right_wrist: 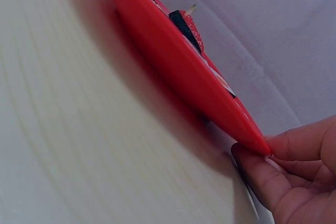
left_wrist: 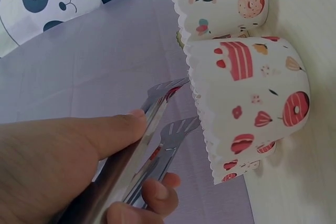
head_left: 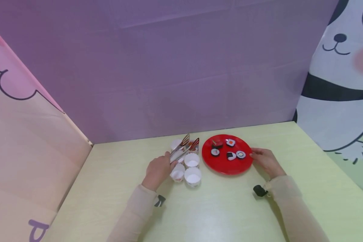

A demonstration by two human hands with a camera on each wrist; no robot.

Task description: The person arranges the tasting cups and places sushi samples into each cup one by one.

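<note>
My left hand (head_left: 158, 170) grips metal tongs (left_wrist: 140, 153) with slotted, fork-like ends, thumb on one side and fingers curled on the other. The tong ends reach over a cluster of white paper baking cups (head_left: 193, 178) printed with cakes and donuts. Something red shows by the tips in the head view; I cannot tell if the tongs touch it. My right hand (head_left: 267, 163) pinches the right rim of a round red plate (head_left: 227, 167) between thumb and fingers. Several sushi pieces (head_left: 231, 156) lie on the plate, one topped with red (right_wrist: 193, 31).
The pale wooden table (head_left: 217, 211) ends at a purple backdrop (head_left: 184, 74) behind the cups and plate. A printed panel (head_left: 21, 144) borders the left side, and a panda picture (head_left: 335, 117) stands at the right. The cups sit just left of the plate.
</note>
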